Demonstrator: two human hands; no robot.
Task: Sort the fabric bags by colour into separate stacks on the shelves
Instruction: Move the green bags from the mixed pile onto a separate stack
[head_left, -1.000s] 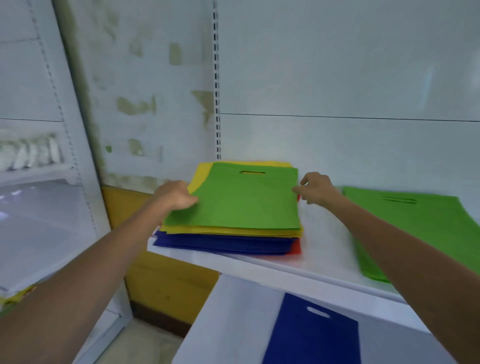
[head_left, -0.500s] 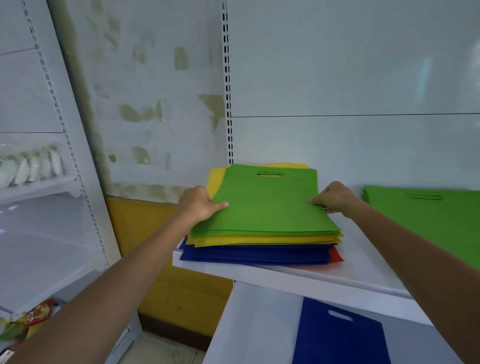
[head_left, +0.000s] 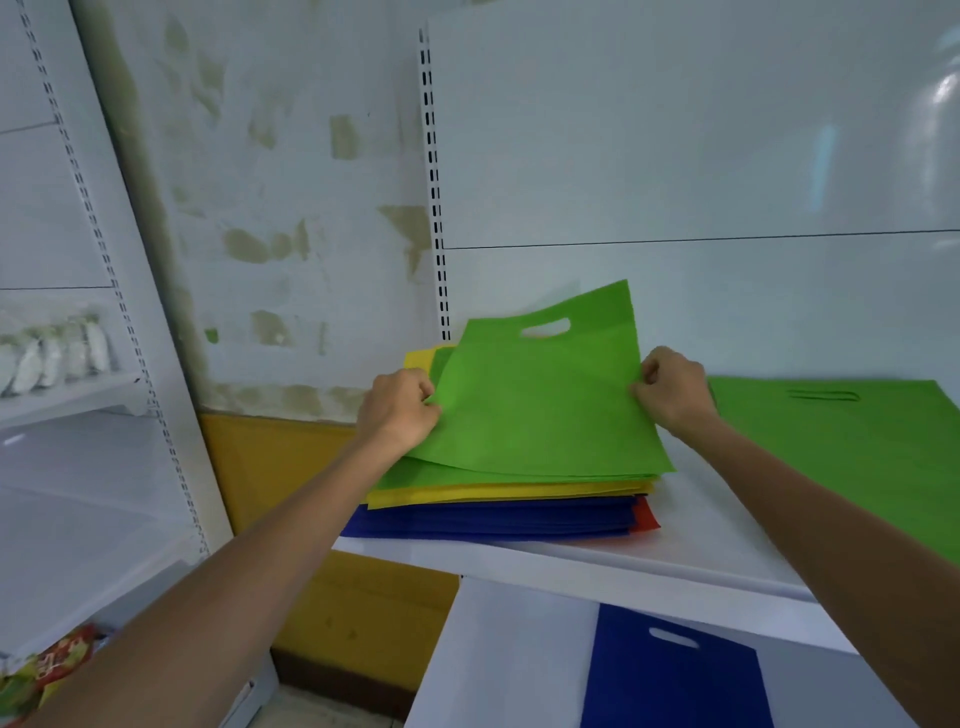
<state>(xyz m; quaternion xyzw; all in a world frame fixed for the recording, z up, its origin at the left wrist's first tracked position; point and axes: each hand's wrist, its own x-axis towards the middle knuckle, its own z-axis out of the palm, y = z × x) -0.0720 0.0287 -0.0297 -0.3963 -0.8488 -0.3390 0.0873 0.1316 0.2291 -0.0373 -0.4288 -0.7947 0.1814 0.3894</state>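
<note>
Bags of green, yellow, blue and red fabric lie in one mixed pile (head_left: 498, 512) at the left end of a white shelf (head_left: 701, 551). On top of the pile a green bag (head_left: 540, 410) is tilted up. Its far edge, with the handle slot, is raised toward the back wall, and its near edge lies on the pile. The left hand (head_left: 400, 410) pinches this bag's left edge with curled fingers, and the right hand (head_left: 670, 392) pinches its right edge the same way. Just under it lies more green, then yellow layers, then blue, with a red corner poking out at the pile's right. Right of the pile, apart from it on the same shelf, lies a flat green stack (head_left: 841, 447). Below the pile, on a lower shelf (head_left: 519, 654), one blue bag (head_left: 675, 680) lies flat. Behind the pile a slotted upright (head_left: 434, 182) runs up the wall. Well left of the pile, another shelving unit holds pale packets (head_left: 52, 353).
</note>
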